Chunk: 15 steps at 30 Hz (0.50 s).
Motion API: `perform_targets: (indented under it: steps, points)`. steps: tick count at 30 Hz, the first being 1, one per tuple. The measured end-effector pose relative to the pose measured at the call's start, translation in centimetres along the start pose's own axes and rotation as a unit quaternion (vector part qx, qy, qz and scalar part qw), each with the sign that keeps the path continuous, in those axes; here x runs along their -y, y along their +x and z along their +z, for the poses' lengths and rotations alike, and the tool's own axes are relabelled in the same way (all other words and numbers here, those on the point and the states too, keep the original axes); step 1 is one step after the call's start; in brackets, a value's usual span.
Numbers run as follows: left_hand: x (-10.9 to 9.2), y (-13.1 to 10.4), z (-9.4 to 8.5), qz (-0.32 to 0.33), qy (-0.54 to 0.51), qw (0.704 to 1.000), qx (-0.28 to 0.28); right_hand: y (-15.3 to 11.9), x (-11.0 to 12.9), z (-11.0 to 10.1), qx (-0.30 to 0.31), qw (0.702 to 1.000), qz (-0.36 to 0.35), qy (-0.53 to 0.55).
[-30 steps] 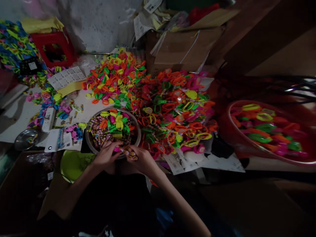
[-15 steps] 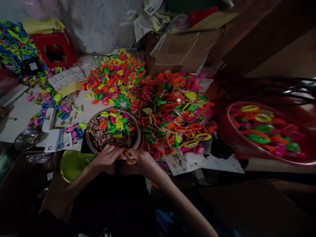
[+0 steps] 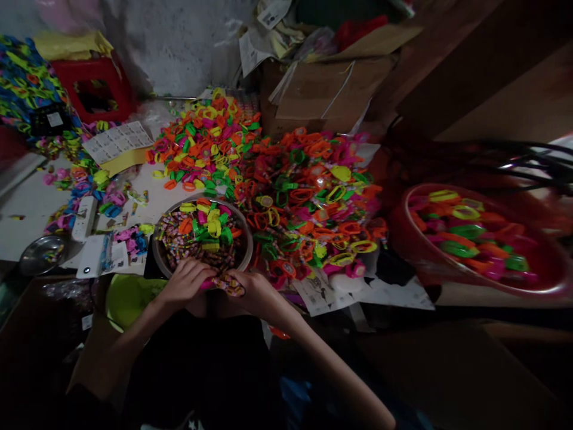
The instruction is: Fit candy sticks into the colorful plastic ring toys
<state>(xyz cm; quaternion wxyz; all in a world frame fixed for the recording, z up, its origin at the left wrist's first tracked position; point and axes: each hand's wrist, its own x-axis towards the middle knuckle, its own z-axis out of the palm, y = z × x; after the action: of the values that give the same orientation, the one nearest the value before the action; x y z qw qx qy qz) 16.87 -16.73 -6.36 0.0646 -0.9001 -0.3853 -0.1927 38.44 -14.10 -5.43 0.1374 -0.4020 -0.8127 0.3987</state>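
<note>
My left hand [image 3: 190,279] is closed at the near rim of a metal bowl [image 3: 250,242], its fingertips on a pink plastic piece [image 3: 207,284] that looks like a toy watch. Close beside it, my right hand [image 3: 249,288] grips a bunch of small patterned candy rolls [image 3: 230,285]. The two hands almost meet, and my fingers partly hide the pink piece. More patterned rolls [image 3: 172,236] fill the bowl, with yellow, green, orange and pink toy watches [image 3: 213,224] heaped on top.
A large pile of toy watches [image 3: 308,203] lies right of the bowl, another pile [image 3: 201,146] behind it. Further right stands a red basin [image 3: 416,263] of watches. A green tub [image 3: 128,301] sits below left; a small metal dish [image 3: 33,254], a red stool [image 3: 65,77] and a cardboard box [image 3: 322,89] are around.
A red bit showed at my left fingertips before; now a pink piece shows there. The patterned rolls in my right hand are more exposed. The whole view has shifted slightly.
</note>
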Motion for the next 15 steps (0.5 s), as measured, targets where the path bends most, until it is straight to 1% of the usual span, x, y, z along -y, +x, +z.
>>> perform_targets:
  steps: [2, 3, 5, 7, 9, 11, 15]
  points:
    - [0.4, -0.1, -0.2, 0.007, -0.007, 1.0, -0.014, 0.0, 0.0, -0.2, 0.007, 1.0, -0.015, 0.013]
    - [0.5, -0.1, -0.3, 0.012, -0.016, 1.0, -0.005, 0.0, 0.0, -0.3, 0.011, 1.0, -0.02, 0.021]
    - [0.8, -0.2, -0.5, 0.021, -0.041, 0.998, 0.031, -0.1, -0.1, -0.3, 0.015, 0.999, -0.026, 0.03]
    - [0.8, -0.2, -0.7, 0.012, -0.065, 0.995, 0.072, -0.2, -0.2, -0.4, 0.018, 0.999, -0.027, 0.029]
    - [0.8, -0.1, -0.9, 0.0, -0.089, 0.991, 0.099, -0.3, -0.4, -0.5, 0.02, 0.999, -0.028, 0.026]
    - [0.7, 0.2, -1.0, -0.003, -0.114, 0.987, 0.112, -0.4, -0.5, -0.6, 0.027, 0.999, -0.033, 0.028]
    - [0.6, 0.9, -1.2, 0.013, -0.141, 0.981, 0.13, -0.7, -0.6, -0.7, 0.043, 0.998, -0.042, 0.032]
